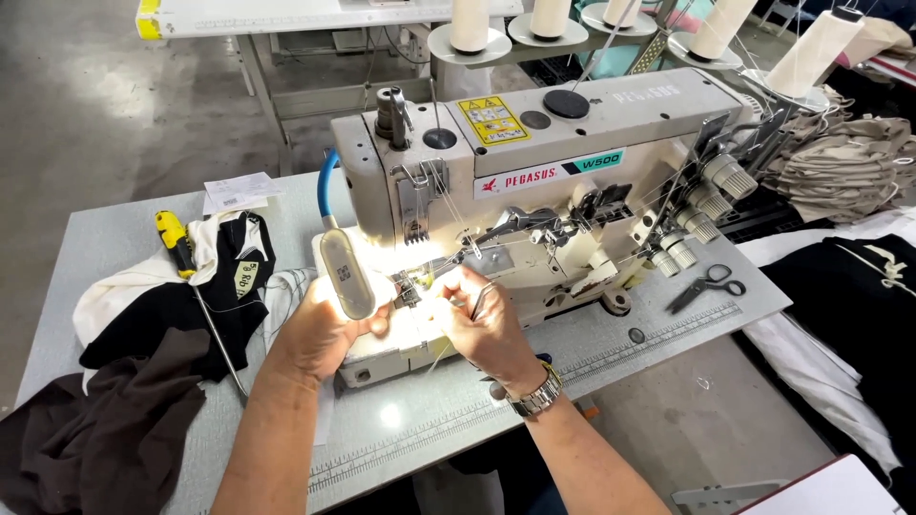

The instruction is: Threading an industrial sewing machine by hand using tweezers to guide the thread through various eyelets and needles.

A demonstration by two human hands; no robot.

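Garment workshop, industrial sewing machine (thread cones), fabric piles

Two bare forearms with no sleeves, left hand without rings, right hand above a silver metal-link wristwatch

Sewing machine glossy cream painted metal; table matt grey laminate; garments soft matt cloth; scissors dark metal.
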